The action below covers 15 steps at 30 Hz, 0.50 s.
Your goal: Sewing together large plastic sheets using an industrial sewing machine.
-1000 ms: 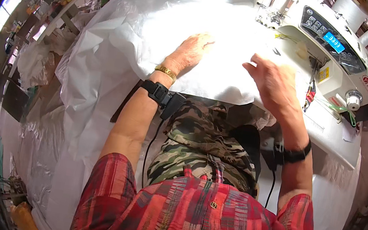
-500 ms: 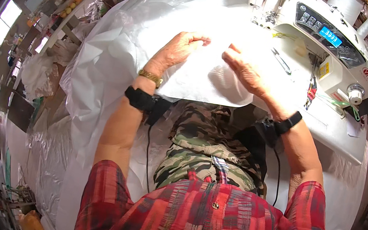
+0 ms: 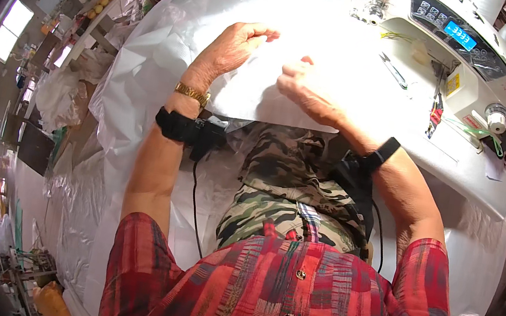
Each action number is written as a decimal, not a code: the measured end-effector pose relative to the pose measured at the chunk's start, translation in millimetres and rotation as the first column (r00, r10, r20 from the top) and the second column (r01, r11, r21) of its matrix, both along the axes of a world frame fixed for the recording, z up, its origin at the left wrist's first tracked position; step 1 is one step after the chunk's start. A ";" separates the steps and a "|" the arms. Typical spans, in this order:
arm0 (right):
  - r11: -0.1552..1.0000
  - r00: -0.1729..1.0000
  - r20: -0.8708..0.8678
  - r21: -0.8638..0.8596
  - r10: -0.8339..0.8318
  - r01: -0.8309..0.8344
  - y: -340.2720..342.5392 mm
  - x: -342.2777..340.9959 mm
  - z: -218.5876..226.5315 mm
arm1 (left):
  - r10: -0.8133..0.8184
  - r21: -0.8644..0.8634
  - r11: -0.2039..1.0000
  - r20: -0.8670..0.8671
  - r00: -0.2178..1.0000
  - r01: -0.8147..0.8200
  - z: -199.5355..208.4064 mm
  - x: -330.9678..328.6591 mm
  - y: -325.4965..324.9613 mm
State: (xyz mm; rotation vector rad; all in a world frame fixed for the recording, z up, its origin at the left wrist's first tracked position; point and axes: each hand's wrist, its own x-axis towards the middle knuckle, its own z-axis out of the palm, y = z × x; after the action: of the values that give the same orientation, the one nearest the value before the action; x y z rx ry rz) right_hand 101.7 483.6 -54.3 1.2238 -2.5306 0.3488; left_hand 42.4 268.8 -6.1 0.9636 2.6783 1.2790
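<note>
A large, thin white sheet (image 3: 148, 67) spreads over the table and hangs past its near edge, with strong glare on its middle. My left hand (image 3: 231, 47) is on it with thumb and fingers closed in a pinch at the sheet. To its right and slightly nearer to me, my right hand (image 3: 309, 92) has its fingers curled in on the same sheet. Glare hides the exact fold between the fingertips. Right of my hands stands a white sewing machine (image 3: 474, 113), its needle area (image 3: 374, 11) beyond my right hand.
Thread snips (image 3: 393, 70) lie on the machine bed (image 3: 400, 119), near a red-and-black handled tool (image 3: 434, 118). A thread cone (image 3: 489, 6) stands behind the machine. Crumpled clear plastic (image 3: 57, 95) lies at the left, by cluttered shelving. Cables hang from both wrist straps.
Both hands have shifted left and away from me, the right one farther to the left. The sheet's near edge has moved with them. My view has tilted slightly.
</note>
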 end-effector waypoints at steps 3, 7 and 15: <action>0.993 1.000 -0.009 -0.113 -0.023 0.022 13.4 4.9 2.0 | 0.020 -0.127 0.992 0.106 0.994 -0.007 3.8 19.3 -14.9; 0.988 0.998 0.028 -0.142 -0.053 0.057 20.9 13.8 6.2 | -0.174 -0.432 0.902 -0.338 0.925 0.011 -22.8 68.4 -20.7; 0.954 0.993 0.065 -0.277 -0.098 0.112 34.6 13.5 5.4 | -0.114 -0.455 0.859 -0.618 0.778 -0.236 -47.3 115.8 -39.0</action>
State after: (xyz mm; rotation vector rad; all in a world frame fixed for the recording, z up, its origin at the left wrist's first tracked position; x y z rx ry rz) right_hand 115.1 518.3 -48.9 0.9810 -2.4689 0.6931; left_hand 158.2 229.8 -53.4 1.3963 3.2704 0.1561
